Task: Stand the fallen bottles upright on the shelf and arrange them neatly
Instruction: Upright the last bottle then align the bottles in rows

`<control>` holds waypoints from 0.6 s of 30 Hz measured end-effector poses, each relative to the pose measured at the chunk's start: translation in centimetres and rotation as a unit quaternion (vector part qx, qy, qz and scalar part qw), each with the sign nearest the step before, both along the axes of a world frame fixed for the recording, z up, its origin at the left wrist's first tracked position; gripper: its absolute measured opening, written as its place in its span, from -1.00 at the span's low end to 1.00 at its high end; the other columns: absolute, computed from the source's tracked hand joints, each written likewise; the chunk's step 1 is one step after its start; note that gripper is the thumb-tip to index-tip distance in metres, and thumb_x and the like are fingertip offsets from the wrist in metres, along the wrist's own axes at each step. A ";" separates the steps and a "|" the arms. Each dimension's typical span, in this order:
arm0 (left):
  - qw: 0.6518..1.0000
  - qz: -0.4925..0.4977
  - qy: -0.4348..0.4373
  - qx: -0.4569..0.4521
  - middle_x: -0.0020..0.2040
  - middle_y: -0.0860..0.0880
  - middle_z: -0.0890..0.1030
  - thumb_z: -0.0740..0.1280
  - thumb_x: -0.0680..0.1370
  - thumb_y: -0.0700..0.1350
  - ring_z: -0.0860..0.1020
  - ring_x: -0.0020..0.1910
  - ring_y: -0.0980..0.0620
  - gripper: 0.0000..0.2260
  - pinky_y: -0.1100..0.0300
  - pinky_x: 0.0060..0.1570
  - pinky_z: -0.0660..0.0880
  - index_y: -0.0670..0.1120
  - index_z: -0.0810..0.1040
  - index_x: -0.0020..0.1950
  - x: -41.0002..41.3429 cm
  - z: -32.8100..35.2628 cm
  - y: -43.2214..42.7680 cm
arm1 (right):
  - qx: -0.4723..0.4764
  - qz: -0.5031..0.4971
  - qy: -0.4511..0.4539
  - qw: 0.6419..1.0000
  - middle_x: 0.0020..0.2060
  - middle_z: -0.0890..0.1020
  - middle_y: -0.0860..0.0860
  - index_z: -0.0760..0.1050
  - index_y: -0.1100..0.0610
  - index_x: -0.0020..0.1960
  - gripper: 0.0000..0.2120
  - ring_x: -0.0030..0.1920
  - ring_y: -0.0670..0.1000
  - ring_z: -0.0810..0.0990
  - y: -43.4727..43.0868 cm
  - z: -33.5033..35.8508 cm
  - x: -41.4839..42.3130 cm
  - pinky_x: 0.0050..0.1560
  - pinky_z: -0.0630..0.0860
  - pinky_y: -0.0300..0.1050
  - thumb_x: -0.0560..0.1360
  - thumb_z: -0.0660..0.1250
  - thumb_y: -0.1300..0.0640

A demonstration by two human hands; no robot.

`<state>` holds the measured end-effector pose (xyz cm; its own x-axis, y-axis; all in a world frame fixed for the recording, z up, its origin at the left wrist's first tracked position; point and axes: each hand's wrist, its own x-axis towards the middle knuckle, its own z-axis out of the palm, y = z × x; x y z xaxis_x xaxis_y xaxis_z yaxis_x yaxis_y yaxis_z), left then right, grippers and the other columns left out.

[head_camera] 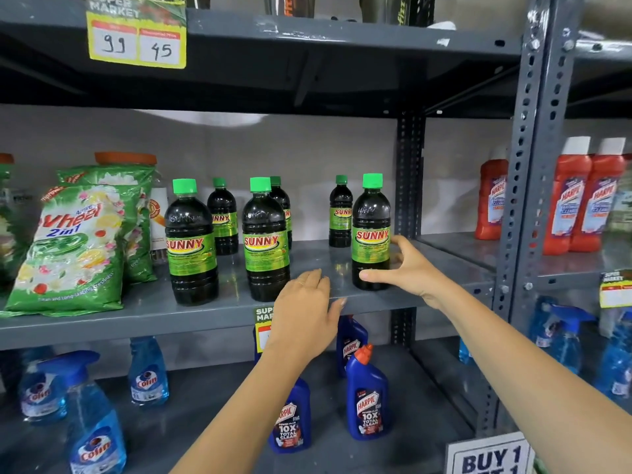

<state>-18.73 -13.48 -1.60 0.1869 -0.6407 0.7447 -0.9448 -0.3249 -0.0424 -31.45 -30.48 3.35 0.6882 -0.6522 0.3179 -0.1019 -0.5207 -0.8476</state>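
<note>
Several dark Sunny bottles with green caps stand upright on the grey middle shelf (205, 311). Three are in front: the left bottle (191, 248), the middle bottle (266, 244) and the right bottle (371, 234). Three smaller-looking ones stand behind: the back left bottle (222, 218), the back middle bottle (282, 203) and the back right bottle (340, 213). My right hand (407, 268) curls around the lower part of the right front bottle, thumb in front, fingers behind. My left hand (306, 309) rests flat on the shelf's front edge, holding nothing.
Green Wheel detergent bags (75, 244) lean at the shelf's left. Blue Harpic bottles (367, 398) and Colin spray bottles (92, 415) stand on the lower shelf. Red Harpic bottles (567, 203) fill the neighbouring bay past the grey upright (533, 165). A price tag (136, 39) hangs above.
</note>
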 end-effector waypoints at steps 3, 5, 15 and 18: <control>0.980 -0.031 -0.031 -0.192 0.09 -0.07 0.63 0.34 0.52 -0.02 0.55 0.02 -0.08 -0.75 0.04 -0.06 0.42 -0.14 0.61 0.09 -0.3 0.2 2.0 | -0.024 -0.030 -0.026 0.999 0.10 0.47 -0.13 0.26 -0.06 0.39 -0.15 0.09 -0.12 0.47 0.4 -0.8 -0.2 0.10 0.39 -0.17 0.22 0.63 -0.04; 0.956 0.002 0.000 -0.293 0.08 -0.07 0.58 0.40 0.47 -0.04 0.49 0.01 -0.08 -0.75 0.06 -0.06 0.35 -0.13 0.56 0.08 0.3 0.5 3.4 | -0.053 -0.046 -0.035 0.997 0.11 0.50 -0.13 0.29 -0.04 0.38 -0.13 0.09 -0.09 0.52 0.6 -1.2 0.0 0.10 0.43 -0.17 0.19 0.65 -0.07; 0.918 0.004 0.338 -0.208 0.07 0.04 0.62 0.57 0.32 0.04 0.54 0.03 0.07 -0.43 0.18 -0.05 0.45 -0.05 0.47 0.25 5.2 1.9 4.2 | -0.091 -0.059 -0.039 0.993 0.21 0.59 -0.04 0.34 -0.01 0.41 -0.13 0.10 -0.05 0.60 0.2 -1.6 0.4 0.09 0.49 -0.17 0.19 0.64 -0.07; 0.923 0.008 0.327 -0.202 -0.04 0.08 0.65 0.59 0.29 0.07 0.54 -0.12 0.16 -0.51 0.33 -0.23 0.39 -0.01 0.55 0.14 5.2 2.2 4.3 | -0.084 -0.050 -0.042 0.994 0.21 0.60 -0.03 0.35 -0.01 0.40 -0.14 0.09 -0.06 0.60 -0.1 -1.6 0.5 0.06 0.46 -0.20 0.20 0.65 -0.04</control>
<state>-13.54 -9.17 0.65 0.6878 -0.3283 0.6475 -0.7208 -0.2025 0.6630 -30.95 -30.59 1.74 0.5894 -0.6485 0.4817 -0.0917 -0.6462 -0.7577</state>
